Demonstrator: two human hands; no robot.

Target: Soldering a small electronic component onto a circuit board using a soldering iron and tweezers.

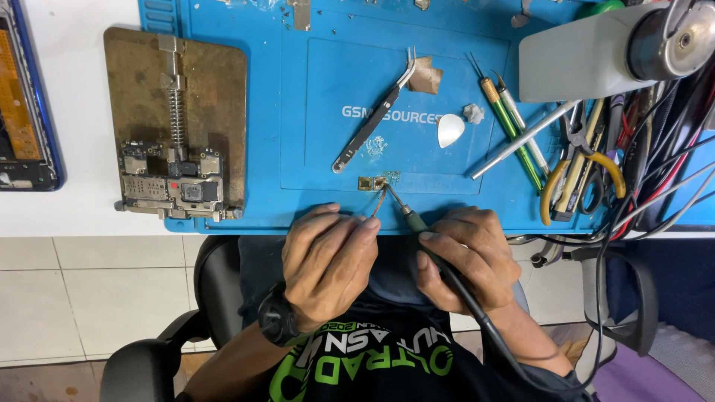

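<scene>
We are working over the big blue mat (pixel 223 11), which is covering most of the white bench; pale lettering is sitting in its recessed middle panel. On the mat's left side a worn brass-coloured holder plate (pixel 216 82) is lying flat, and it is clamping a phone circuit board (pixel 173 186) at its near end. At the far right a grey lamp head (pixel 588 56) is leaning over a tangle of cables, pliers and cutters (pixel 577 179) with yellow handles.

Our left hand (pixel 328 260) is curling at the near edge of the mat, fingers pinching thin brown tweezers (pixel 379 202). Our right hand (pixel 465 257) is gripping a soldering iron (pixel 408 214) like a pen, its black cord trailing back over the wrist. Both tips are meeting at a tiny gold-coloured chip (pixel 371 182), which is lying on the mat just near of the middle panel.

Farther out, dark curved tweezers (pixel 372 123) are lying loose, and to their right a small white pick (pixel 450 130) is resting.
</scene>
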